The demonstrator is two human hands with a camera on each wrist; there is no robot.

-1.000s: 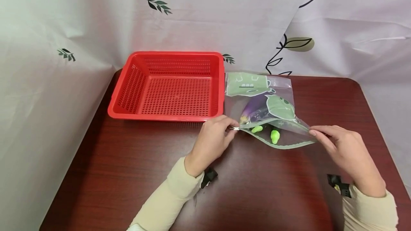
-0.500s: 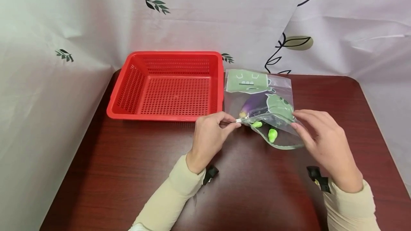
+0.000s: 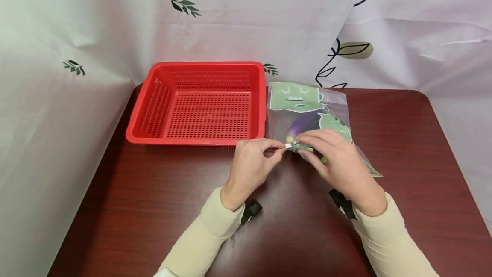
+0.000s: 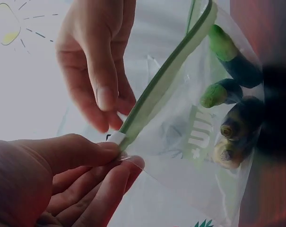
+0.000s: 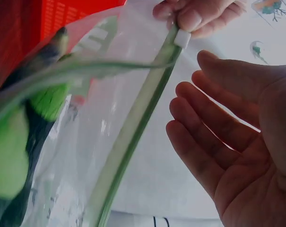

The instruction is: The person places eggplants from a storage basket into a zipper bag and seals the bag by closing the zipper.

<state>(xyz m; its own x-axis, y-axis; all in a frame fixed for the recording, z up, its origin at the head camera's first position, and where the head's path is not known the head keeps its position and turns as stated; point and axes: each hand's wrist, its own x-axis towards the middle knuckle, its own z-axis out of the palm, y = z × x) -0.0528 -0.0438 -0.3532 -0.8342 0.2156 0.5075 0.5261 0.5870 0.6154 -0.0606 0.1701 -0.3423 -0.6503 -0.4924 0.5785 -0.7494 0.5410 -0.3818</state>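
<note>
A clear zip bag (image 3: 294,97) with green prints lies right of the basket, its mouth toward me. Inside is a purple eggplant (image 3: 301,124). Dark vegetables with bright green ends (image 4: 224,42) also show through the plastic in the left wrist view. My left hand (image 3: 251,170) pinches the bag's corner at the white slider (image 4: 116,137). Close by, my right hand (image 3: 344,163) hovers at the same corner; in the right wrist view its fingers (image 5: 195,137) are spread loosely, apart from the slider. The green zip strips (image 5: 133,125) stand parted beyond the slider.
A red perforated plastic basket (image 3: 195,141) stands at the back left of the dark red wooden table (image 3: 153,191), just beside the bag. A white patterned cloth (image 3: 230,20) hangs behind and around the table.
My right hand has let go of the bag's right end and moved left to the slider corner. The bag's mouth has narrowed in the head view. My left hand keeps its pinch.
</note>
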